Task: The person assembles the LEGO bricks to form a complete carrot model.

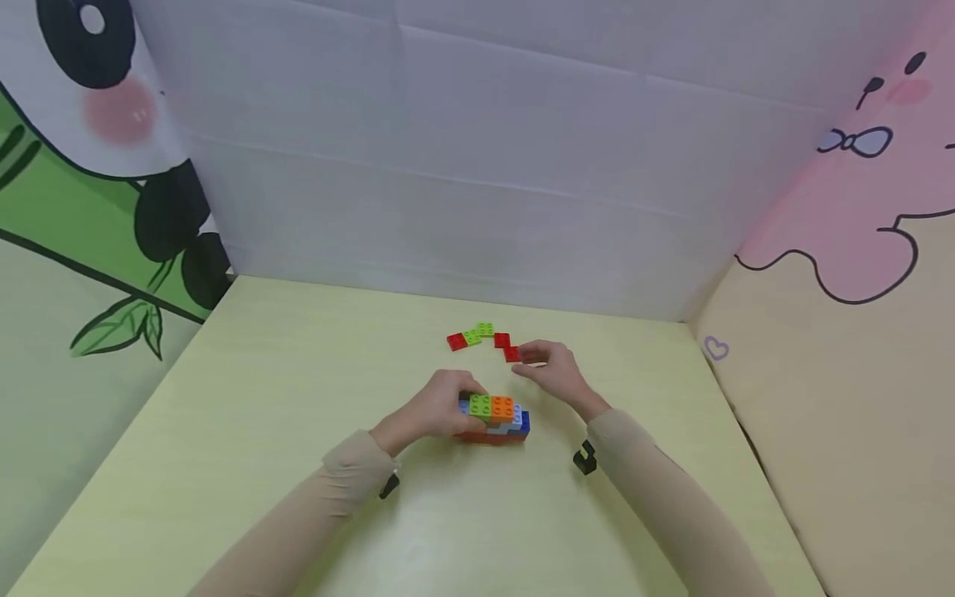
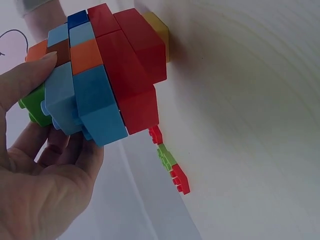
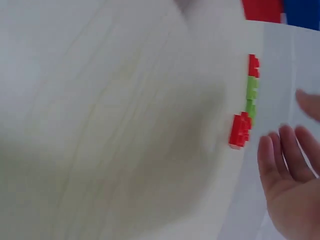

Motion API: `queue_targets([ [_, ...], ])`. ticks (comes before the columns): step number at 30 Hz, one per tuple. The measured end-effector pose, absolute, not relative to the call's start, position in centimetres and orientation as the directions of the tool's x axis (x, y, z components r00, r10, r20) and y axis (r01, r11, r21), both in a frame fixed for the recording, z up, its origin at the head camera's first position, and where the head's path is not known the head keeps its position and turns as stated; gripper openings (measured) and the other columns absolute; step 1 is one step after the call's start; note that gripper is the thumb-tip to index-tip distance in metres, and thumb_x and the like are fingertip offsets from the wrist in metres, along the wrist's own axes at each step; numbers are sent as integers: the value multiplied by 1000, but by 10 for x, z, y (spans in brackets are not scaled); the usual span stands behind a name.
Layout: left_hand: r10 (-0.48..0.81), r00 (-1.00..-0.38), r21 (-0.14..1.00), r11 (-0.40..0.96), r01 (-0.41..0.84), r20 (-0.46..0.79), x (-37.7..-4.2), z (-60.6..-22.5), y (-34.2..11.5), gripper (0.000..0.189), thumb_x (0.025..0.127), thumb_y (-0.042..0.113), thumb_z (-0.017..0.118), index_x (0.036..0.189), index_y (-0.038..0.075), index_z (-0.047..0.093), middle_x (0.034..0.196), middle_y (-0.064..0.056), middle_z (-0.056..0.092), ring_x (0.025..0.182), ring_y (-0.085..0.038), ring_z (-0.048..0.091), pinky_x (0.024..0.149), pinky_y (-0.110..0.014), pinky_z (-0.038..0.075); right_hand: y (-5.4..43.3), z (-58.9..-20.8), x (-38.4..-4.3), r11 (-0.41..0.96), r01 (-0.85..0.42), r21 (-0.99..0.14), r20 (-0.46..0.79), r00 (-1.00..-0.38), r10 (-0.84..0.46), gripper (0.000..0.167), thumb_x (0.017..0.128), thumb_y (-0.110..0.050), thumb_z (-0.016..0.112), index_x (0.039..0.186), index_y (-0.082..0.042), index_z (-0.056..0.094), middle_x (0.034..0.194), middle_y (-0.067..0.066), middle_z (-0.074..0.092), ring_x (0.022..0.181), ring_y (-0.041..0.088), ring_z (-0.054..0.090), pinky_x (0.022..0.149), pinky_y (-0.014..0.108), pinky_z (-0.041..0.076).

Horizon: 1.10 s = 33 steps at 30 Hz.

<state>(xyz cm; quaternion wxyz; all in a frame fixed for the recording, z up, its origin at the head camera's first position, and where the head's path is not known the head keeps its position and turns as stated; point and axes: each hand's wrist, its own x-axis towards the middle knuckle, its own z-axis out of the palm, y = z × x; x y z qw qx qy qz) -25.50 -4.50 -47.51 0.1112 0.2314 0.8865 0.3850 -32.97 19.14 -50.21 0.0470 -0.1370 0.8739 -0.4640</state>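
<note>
In the head view my left hand (image 1: 440, 404) grips a stacked block of toy building bricks (image 1: 501, 408) from its left side. Green and orange bricks top the stack, with blue ones in the middle and red ones low down. The left wrist view shows the thumb pressed on one face of the stack (image 2: 115, 75), the other fingers behind it. My right hand (image 1: 555, 373) hovers with thumb and fingers apart, beside a loose red brick (image 1: 511, 355). In the right wrist view nothing sits between the fingers of that hand (image 3: 295, 175).
Beyond the stack, loose bricks lie in a bent row: a red brick (image 1: 457, 342) at the left, light green bricks (image 1: 485, 329), then another red brick (image 1: 502, 340). A pale table (image 1: 313, 365) carries everything. A white wall (image 1: 448, 207) stands behind, with decorated side walls.
</note>
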Motion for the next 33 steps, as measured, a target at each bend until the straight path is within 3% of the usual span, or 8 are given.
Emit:
queue_targets([
  [7, 481, -876, 736, 603, 308, -27, -255, -473, -45, 35, 75, 24, 82, 107, 14, 71, 93, 7, 57, 89, -16, 53, 79, -30, 46, 181, -514, -349, 646, -128, -753, 30, -986, -161, 49, 83, -19, 75, 128, -7, 59, 123, 8, 60, 113, 28, 53, 89, 41, 47],
  [15, 477, -878, 745, 595, 301, -26, -254, -473, -43, 34, 75, 22, 82, 106, 13, 71, 93, 7, 57, 89, -17, 53, 78, -30, 46, 183, -526, -369, 746, -139, -651, -43, -975, -220, 54, 86, -13, 71, 136, -8, 52, 132, 9, 54, 118, 28, 50, 98, 43, 39],
  [21, 481, -876, 739, 605, 296, -42, -251, -476, -43, 35, 74, 23, 82, 106, 14, 71, 92, 8, 57, 88, -15, 53, 77, -29, 46, 180, -537, -369, 768, -154, -622, -35, -974, -223, 58, 85, -21, 74, 137, -9, 51, 134, 7, 53, 121, 26, 47, 101, 42, 36],
  [33, 477, -878, 730, 611, 305, -33, -251, -474, -42, 35, 75, 24, 81, 106, 14, 71, 92, 7, 57, 89, -17, 54, 76, -30, 46, 180, -531, -360, 811, -234, -536, 13, -963, -269, 46, 84, -20, 75, 126, -7, 62, 116, 8, 62, 100, 22, 54, 93, 37, 43],
])
